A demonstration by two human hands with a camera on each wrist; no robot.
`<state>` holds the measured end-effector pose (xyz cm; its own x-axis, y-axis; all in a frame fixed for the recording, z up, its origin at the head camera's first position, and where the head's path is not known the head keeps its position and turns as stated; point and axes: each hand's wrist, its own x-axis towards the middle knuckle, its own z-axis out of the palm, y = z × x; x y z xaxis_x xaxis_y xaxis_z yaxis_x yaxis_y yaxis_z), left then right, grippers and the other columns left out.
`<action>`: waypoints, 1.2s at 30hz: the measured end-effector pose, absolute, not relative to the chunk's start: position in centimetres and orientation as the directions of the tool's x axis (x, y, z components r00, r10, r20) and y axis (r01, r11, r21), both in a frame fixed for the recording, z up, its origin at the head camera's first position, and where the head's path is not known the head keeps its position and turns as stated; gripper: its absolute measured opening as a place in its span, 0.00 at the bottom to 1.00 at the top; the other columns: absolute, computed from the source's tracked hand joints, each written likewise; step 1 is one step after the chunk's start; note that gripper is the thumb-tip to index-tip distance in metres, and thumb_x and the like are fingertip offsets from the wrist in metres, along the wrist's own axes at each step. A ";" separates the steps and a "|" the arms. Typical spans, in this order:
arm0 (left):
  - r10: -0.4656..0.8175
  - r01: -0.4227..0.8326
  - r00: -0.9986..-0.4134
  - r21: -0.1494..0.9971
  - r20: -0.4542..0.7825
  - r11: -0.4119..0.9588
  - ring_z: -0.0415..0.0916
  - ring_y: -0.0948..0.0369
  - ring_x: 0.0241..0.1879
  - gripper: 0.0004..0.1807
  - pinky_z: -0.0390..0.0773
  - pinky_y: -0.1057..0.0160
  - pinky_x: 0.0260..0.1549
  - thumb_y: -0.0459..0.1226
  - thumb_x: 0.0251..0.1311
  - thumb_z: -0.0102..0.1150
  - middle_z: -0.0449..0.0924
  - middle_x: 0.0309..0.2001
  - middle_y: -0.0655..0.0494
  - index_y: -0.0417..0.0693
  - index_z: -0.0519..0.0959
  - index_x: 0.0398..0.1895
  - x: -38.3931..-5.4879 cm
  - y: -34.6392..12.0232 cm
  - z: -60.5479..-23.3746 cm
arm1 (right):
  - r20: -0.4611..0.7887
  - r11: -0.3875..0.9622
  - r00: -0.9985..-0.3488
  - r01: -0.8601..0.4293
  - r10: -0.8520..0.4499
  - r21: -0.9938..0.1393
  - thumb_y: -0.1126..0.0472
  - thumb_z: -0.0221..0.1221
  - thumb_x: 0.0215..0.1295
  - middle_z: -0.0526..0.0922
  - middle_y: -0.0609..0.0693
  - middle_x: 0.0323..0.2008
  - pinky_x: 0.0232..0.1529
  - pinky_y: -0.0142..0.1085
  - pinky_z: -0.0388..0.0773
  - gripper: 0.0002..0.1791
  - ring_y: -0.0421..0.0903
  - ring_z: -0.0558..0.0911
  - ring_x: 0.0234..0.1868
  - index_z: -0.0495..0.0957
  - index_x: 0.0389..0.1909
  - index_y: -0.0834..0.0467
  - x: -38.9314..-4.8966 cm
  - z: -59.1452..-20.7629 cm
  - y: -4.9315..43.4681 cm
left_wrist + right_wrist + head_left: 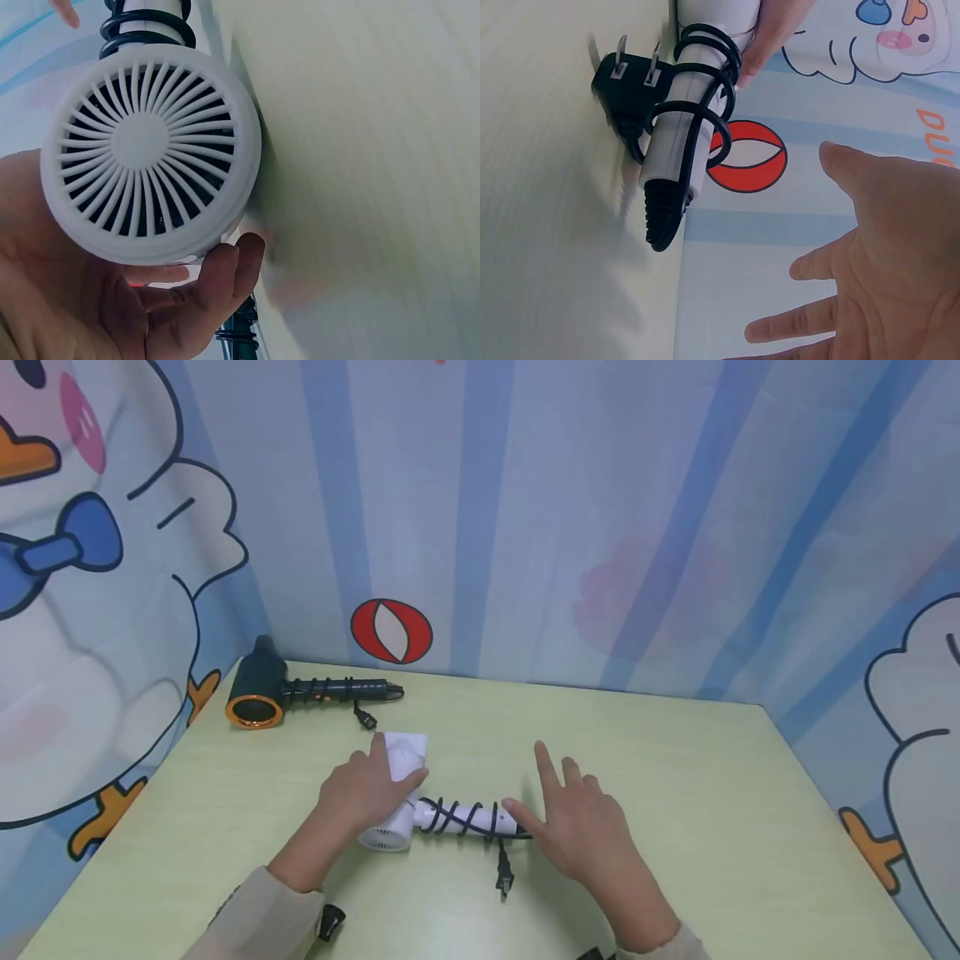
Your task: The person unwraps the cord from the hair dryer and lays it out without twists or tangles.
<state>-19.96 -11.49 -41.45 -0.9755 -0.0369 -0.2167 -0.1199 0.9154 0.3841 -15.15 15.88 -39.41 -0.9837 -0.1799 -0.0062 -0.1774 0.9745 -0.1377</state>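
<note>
A white hair dryer (pixel 407 758) lies on its side near the middle of the table, its handle pointing right. My left hand (pixel 363 789) grips its barrel, thumb on one side and fingers round the other. In the left wrist view the slatted round grille (pixel 142 139) faces the camera. A black cord (pixel 474 817) winds round the handle, and its two-pin plug (pixel 630 86) hangs beside it. Just past the handle's end, my right hand (pixel 588 827) is spread, with nothing held; its thumb overlaps the handle tip in the head view.
A black hair dryer (pixel 258 685) with an orange ring lies at the table's back left, cord wrapped round its handle and plug towards the white dryer. The pale table (pixel 712 827) ends at a cartoon-print curtain (pixel 525 527). A small black object (pixel 331 922) shows beside the left sleeve.
</note>
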 end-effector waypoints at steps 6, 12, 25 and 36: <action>-0.043 -0.148 -0.967 0.414 -0.252 0.898 0.76 0.53 0.28 0.51 0.73 0.59 0.21 0.63 0.64 0.56 0.75 0.35 0.43 0.28 0.57 0.71 -19.7 -11.4 -41.6 | 0.005 0.975 -0.981 -0.191 -0.192 -0.115 0.22 0.39 0.69 0.67 0.67 0.70 0.40 0.57 0.81 0.51 0.67 0.76 0.60 0.48 0.82 0.51 -14.7 -39.0 15.6; -0.053 -0.159 -0.964 0.405 -0.260 0.900 0.76 0.52 0.27 0.48 0.73 0.59 0.21 0.63 0.61 0.58 0.74 0.32 0.44 0.28 0.62 0.63 -19.6 -11.3 -41.7 | -0.005 0.974 -0.982 -0.189 -0.191 -0.128 0.24 0.40 0.70 0.68 0.67 0.70 0.40 0.57 0.80 0.49 0.67 0.76 0.61 0.50 0.81 0.51 -14.3 -38.5 15.3; -0.073 -0.172 -0.963 0.381 -0.261 0.908 0.76 0.52 0.29 0.45 0.75 0.58 0.22 0.63 0.58 0.60 0.74 0.32 0.44 0.29 0.66 0.55 -19.6 -11.2 -41.9 | -0.029 0.971 -0.983 -0.175 -0.182 -0.161 0.24 0.40 0.70 0.70 0.68 0.67 0.51 0.57 0.79 0.53 0.66 0.74 0.64 0.53 0.79 0.62 -14.1 -38.6 15.4; -0.090 -0.194 -0.959 0.391 -0.270 0.900 0.76 0.52 0.29 0.45 0.74 0.58 0.22 0.63 0.59 0.58 0.75 0.32 0.45 0.30 0.64 0.58 -19.8 -11.2 -42.1 | -0.102 0.979 -0.981 -0.146 -0.162 -0.145 0.28 0.42 0.73 0.80 0.66 0.54 0.54 0.53 0.78 0.48 0.60 0.81 0.54 0.75 0.59 0.72 -13.7 -38.7 15.8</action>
<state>-19.77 -11.17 -42.11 -0.9588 -0.0898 -0.2697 -0.1941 0.8999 0.3906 -13.65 15.83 -38.70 -0.9815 -0.1620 -0.1024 -0.1464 0.9786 -0.1448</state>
